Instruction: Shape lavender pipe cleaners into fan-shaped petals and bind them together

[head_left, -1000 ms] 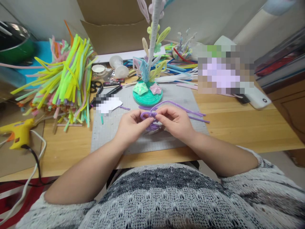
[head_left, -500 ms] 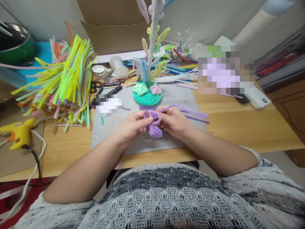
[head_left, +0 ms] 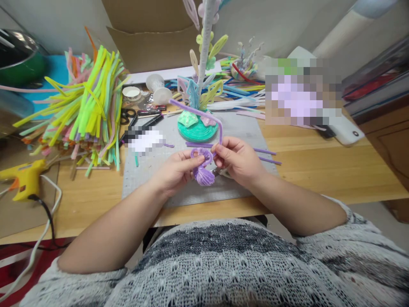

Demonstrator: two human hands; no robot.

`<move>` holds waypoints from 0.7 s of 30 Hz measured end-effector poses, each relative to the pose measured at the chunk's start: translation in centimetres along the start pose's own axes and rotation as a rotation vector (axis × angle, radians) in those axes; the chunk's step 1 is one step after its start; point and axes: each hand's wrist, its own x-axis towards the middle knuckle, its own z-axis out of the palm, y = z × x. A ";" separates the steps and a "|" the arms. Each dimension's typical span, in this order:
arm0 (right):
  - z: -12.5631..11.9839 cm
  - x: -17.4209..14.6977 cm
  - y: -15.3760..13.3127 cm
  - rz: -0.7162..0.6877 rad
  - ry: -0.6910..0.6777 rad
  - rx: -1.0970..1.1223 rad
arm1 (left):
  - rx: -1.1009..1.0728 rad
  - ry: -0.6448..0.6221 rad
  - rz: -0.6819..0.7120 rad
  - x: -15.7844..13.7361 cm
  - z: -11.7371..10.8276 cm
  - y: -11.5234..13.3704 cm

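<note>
Between thumb and fingers my left hand pinches a looped purple pipe-cleaner piece, which has a ring at the top and a fan-shaped lower part. My right hand is closed on a long purple pipe cleaner at the right of the ring. From the right fingertips this strand rises, bends sharply and runs up to the left, in front of a green round base. Partly hidden behind the right hand, scissors lie on the grey cutting mat. More purple pipe cleaners lie behind that hand.
On the green base stands a white wrapped stem with pipe-cleaner flowers. A large bundle of pipe cleaners lies at left, above a yellow glue gun with its cable. Black markers and black-handled scissors lie mid-left.
The long purple strand has swung from pointing right to standing up and bending left. My right hand has shifted slightly right, and the scissors beneath have come into view.
</note>
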 end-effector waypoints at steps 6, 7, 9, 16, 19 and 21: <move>-0.1 0.0 0.1 -0.117 0.026 -0.124 | 0.066 0.089 0.020 0.1 0.1 -0.1; -0.2 0.1 0.1 -0.132 0.034 -0.147 | 0.073 0.102 0.036 0.1 0.1 -0.1; -0.3 0.2 0.2 -0.144 0.056 -0.171 | 0.086 0.126 0.080 0.2 0.1 -0.2; -0.4 0.5 0.2 -0.118 0.092 -0.130 | 0.186 0.219 0.182 0.3 0.0 -0.4; -0.3 0.4 0.2 -0.124 0.096 -0.101 | 0.204 0.249 0.192 0.3 0.0 -0.4; -0.3 0.4 0.2 -0.123 0.090 -0.081 | 0.211 0.241 0.195 0.3 0.1 -0.4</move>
